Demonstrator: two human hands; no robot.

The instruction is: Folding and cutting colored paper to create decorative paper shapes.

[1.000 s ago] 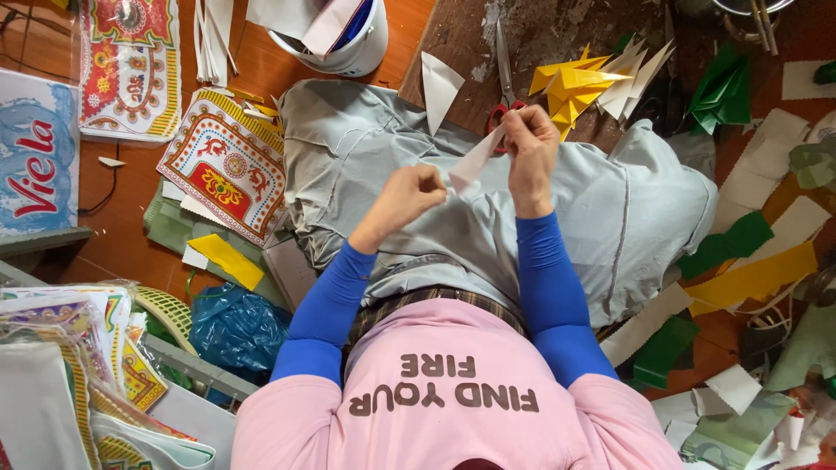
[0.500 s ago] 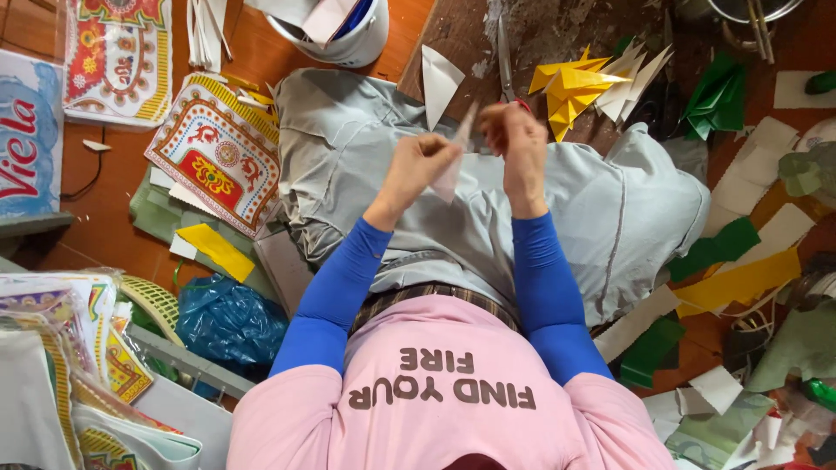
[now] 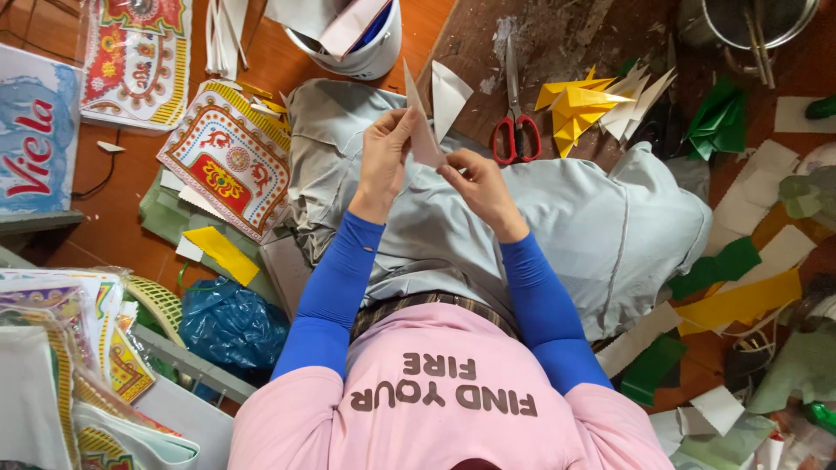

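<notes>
Head view shows the left hand [image 3: 386,152] and right hand [image 3: 475,184] each pinching a pale paper strip [image 3: 421,122] above the lap, near the red scissors [image 3: 515,130]. Pulling unevenly could likely tear or crease it.

A floor-level paper-craft workshop, seemingly set up in a home.

Cut scraps of green, yellow and white paper [image 3: 740,300] are lying all over the reddish tiled floor [image 3: 131,226], red-handled scissors [image 3: 515,130] are resting on a worn, paste-smeared wooden board [image 3: 566,35], folded yellow paper pieces [image 3: 579,109] are piling up beside them, and stacks of ornate red-and-gold printed sheets [image 3: 228,157] are waiting nearby, next to a white plastic bucket [image 3: 366,52].
</notes>
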